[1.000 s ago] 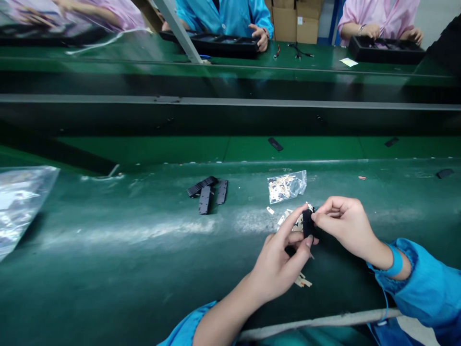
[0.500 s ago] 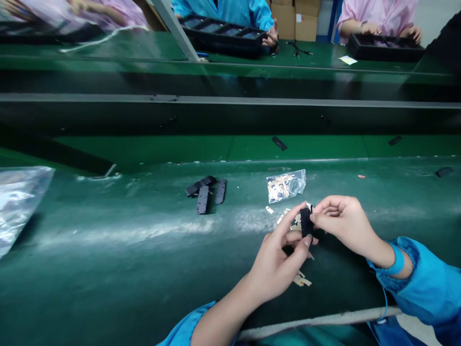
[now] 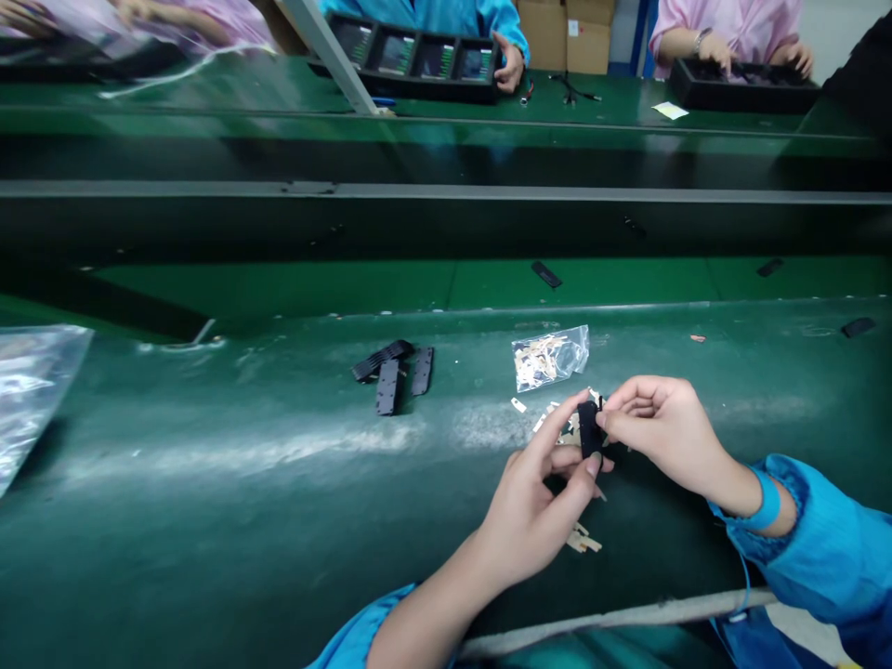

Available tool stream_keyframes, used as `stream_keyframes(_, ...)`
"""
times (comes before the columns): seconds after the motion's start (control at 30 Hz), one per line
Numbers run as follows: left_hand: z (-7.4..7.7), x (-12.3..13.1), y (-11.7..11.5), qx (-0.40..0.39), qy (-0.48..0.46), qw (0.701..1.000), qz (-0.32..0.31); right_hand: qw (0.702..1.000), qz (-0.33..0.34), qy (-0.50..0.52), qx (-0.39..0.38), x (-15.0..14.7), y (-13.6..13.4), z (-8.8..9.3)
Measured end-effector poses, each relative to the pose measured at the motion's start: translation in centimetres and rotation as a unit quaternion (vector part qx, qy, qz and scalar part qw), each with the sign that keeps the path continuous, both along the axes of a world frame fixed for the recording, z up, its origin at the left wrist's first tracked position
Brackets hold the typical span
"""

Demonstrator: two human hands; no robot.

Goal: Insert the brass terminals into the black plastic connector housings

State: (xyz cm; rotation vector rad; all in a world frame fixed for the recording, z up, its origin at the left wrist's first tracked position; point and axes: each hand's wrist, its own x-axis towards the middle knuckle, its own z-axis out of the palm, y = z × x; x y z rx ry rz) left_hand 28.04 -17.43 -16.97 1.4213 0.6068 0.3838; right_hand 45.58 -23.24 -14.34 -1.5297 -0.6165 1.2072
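My left hand (image 3: 533, 511) grips a small black plastic cover (image 3: 589, 429) by its ends, between thumb and fingers, holding it upright over the bench. At the cover's right edge, my right hand (image 3: 662, 432) is closed in a pinch; whatever its fingertips hold is too small to make out. Beneath and around the hands lie small pale flat strips (image 3: 583, 539), partly hidden by the fingers. Just behind them is a clear plastic bag (image 3: 549, 359) full of similar pale pieces. Left of the bag, several black plastic covers (image 3: 388, 386) lie in a loose pile.
A large clear bag (image 3: 34, 395) lies at the left edge. Single black pieces (image 3: 546, 274) are scattered toward the back. A raised ledge (image 3: 446, 192) crosses behind the green bench (image 3: 243, 539). Beyond it, co-workers handle black trays (image 3: 432, 88). A pale bar (image 3: 627, 618) runs along the front.
Across the ledge, a co-worker's black tray has shifted left and tipped so its compartments show. My hands hold nearly the same pose on the cover; the view has shifted slightly.
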Motion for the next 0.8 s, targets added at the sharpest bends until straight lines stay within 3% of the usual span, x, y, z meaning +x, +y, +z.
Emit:
stream_keyframes(0.17,0.02,-0.14,-0.15,-0.032,-0.004,0.999,0.002,0.997,0.007,0.045,-0.055,0.52,0.25,-0.13)
stream_keyframes(0.37,0.17,-0.15,0.16,-0.131,-0.013,0.991,-0.005,0.991,0.021,0.099,-0.090,1.01,0.82,0.06)
stream_keyframes(0.53,0.27,-0.22,0.54,-0.191,-0.002,0.982,-0.004,0.990,0.025,0.106,-0.091,0.97,0.81,0.12)
stream_keyframes(0.8,0.78,-0.09,0.70,-0.221,-0.015,0.975,0.001,0.997,0.024,0.057,-0.055,0.83,0.25,-0.19)
